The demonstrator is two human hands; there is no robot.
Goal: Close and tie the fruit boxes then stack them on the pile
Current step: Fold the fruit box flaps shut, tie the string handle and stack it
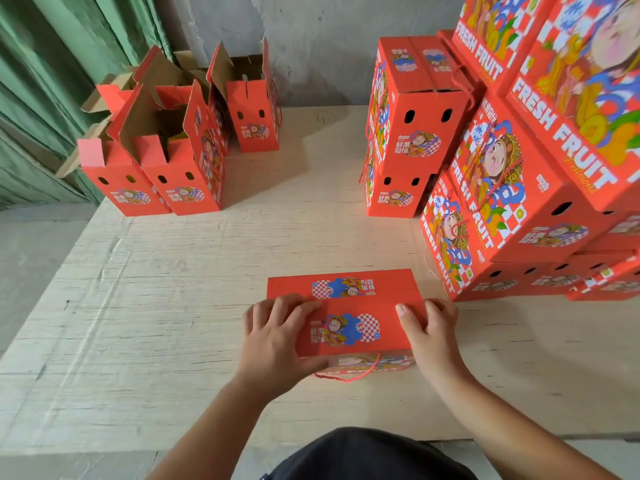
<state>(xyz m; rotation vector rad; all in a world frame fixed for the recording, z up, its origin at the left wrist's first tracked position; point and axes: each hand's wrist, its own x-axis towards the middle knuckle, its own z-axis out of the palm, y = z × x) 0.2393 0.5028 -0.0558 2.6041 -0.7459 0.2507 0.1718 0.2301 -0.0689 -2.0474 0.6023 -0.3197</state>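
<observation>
Dark clothing (363, 455) fills the near edge of the view, and from it both forearms reach out over the pale wooden table (156, 306). Between the hands stands the box in hand (346, 306), near and slightly right of centre, its two top flaps folded down so that they meet along a seam across the lid. We see the left hand (277, 330) lying on the left end of the lid, fingers curled over the near flap; the right hand (429, 330) grips the right end, thumb on top and fingers wrapped down the side. A red cord handle (349, 374) hangs loose along the near face of this box, not yet tied.

We judge the step to be the closing: the flaps are down and are being pressed flat. The next move, in our reading, calls for taking up the cord and tying it while the flaps are kept from springing apart.

To the right rises the pile (519, 188) of closed boxes, some lying flat, some upright, well apart from the hands. At the far left stand four open boxes (180, 161), flaps raised, awaiting the same treatment. Behind them we note a green shutter (52, 81) and a grey wall (311, 46).
</observation>
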